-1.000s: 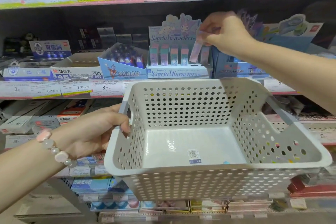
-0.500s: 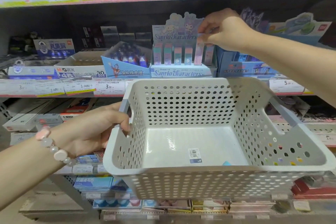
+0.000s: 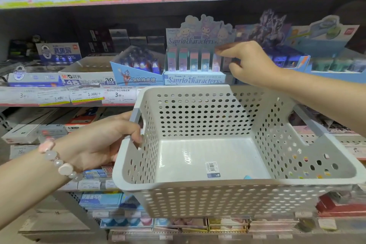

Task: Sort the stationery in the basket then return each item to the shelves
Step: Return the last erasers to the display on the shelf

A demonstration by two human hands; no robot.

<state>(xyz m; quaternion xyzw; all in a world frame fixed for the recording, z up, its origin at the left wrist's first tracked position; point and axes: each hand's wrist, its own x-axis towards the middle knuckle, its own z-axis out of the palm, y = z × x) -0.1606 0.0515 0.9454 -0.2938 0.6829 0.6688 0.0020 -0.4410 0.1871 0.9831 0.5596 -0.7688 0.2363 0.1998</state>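
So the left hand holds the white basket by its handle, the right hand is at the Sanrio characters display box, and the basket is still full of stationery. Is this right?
Not quite. In the head view the basket shows only a barcode sticker and a small blue scrap on its floor. The rest holds: the left hand grips its handle, and the right hand is at the Sanrio characters display box.

I see the white perforated basket (image 3: 233,140) tilted toward me, nothing inside but a barcode sticker on its floor. Beyond it, pastel stationery items (image 3: 195,60) stand upright in a row in the Sanrio display box (image 3: 195,81) on the shelf (image 3: 69,97).
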